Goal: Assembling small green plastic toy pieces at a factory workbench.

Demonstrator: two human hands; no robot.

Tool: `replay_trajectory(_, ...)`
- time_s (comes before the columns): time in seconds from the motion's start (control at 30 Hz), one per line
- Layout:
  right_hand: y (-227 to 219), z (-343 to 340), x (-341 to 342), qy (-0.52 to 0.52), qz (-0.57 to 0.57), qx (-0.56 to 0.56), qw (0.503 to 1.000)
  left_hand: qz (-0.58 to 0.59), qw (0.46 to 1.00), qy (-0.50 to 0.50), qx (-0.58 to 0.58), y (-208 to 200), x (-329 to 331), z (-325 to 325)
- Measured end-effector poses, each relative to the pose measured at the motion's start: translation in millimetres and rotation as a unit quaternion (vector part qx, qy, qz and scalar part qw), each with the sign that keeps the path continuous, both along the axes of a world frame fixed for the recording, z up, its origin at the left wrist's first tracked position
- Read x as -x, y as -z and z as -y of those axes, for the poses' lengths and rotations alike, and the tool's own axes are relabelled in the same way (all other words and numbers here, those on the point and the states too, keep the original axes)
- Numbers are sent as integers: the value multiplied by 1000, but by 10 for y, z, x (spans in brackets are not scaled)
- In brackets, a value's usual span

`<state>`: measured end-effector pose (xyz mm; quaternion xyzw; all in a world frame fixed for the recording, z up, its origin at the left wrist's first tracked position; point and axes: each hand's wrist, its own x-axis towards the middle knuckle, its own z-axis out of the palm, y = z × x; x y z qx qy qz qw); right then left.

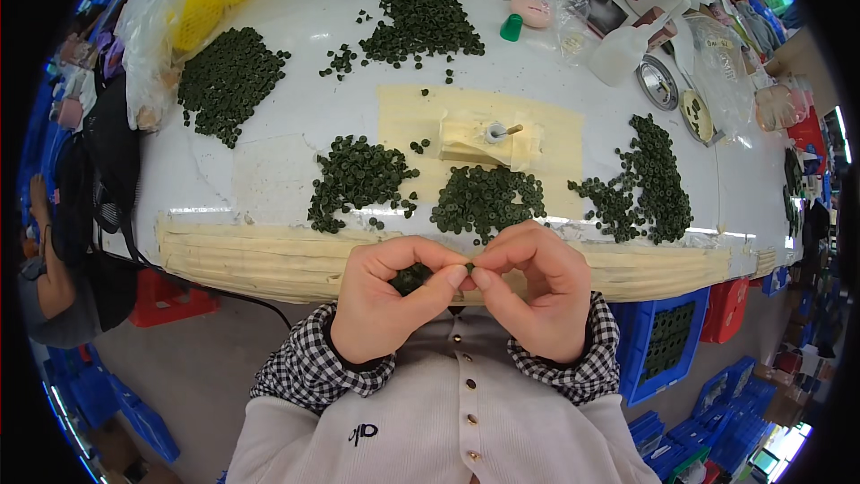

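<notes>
Close above the table's taped front edge, my left hand (pixel 387 303) and my right hand (pixel 540 294) meet fingertip to fingertip. Between their thumbs and forefingers they pinch one small dark green round part (pixel 469 267), mostly covered by the fingers. More dark green parts (pixel 410 279) are cupped in the curled fingers of my left hand. Just beyond lie a heap of green ring-like parts (pixel 488 200) and, to its left, a heap of green parts (pixel 356 181). Behind these stands a tape-wrapped block (pixel 457 136) with a short metal pin (pixel 503 133).
Further heaps of green parts lie at the far left (pixel 231 81), back middle (pixel 421 25) and right (pixel 658 181). A green cap (pixel 511 28), a white bottle (pixel 618 54) and a round metal tin (pixel 657 82) stand at the back right. Below the right edge sits a blue crate (pixel 661 345).
</notes>
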<state>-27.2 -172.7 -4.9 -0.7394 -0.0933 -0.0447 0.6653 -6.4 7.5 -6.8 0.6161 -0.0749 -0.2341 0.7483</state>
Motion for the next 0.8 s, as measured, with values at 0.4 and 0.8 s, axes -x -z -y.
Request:
replay_trajectory(0.4,17,-6,3,-2,-21,-24,999,2,1000,17,-12,-1,-19,-36)
replay_trajectory(0.8,-57,63,-33,28,53,57,997,-302,863,-143,379,60,-144,-288)
